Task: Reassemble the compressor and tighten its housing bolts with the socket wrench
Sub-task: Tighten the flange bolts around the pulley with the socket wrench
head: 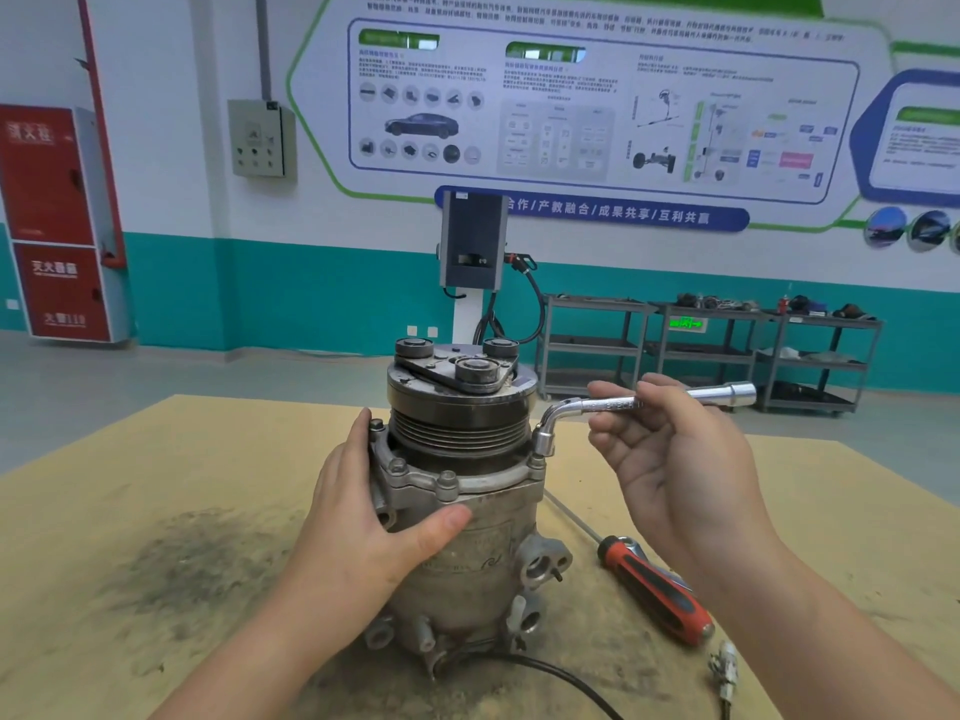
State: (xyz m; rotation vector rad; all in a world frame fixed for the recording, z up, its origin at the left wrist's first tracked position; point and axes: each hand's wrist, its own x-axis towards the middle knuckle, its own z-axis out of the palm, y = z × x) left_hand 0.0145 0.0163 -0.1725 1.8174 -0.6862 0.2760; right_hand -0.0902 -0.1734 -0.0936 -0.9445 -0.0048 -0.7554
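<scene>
The grey metal compressor (483, 553) stands upright on the tan table (156, 511), its black pulley and clutch plate on top. My left hand (363, 522) grips its housing from the left, thumb across the front below the flange. Bolt heads (447, 480) stick up from the flange. An L-shaped chrome socket wrench (613, 407) has its bent end set down on the bolt at the flange's right side (540, 454). My right hand (670, 454) holds the wrench's horizontal shaft between fingers and thumb, palm turned toward me.
A red-and-black handled screwdriver (654, 589) lies on the table right of the compressor. A black cable (561, 672) runs from the compressor's base to a small connector (724, 667). A dark stain (192, 558) marks the table at the left. Shelving carts (701, 350) stand far behind.
</scene>
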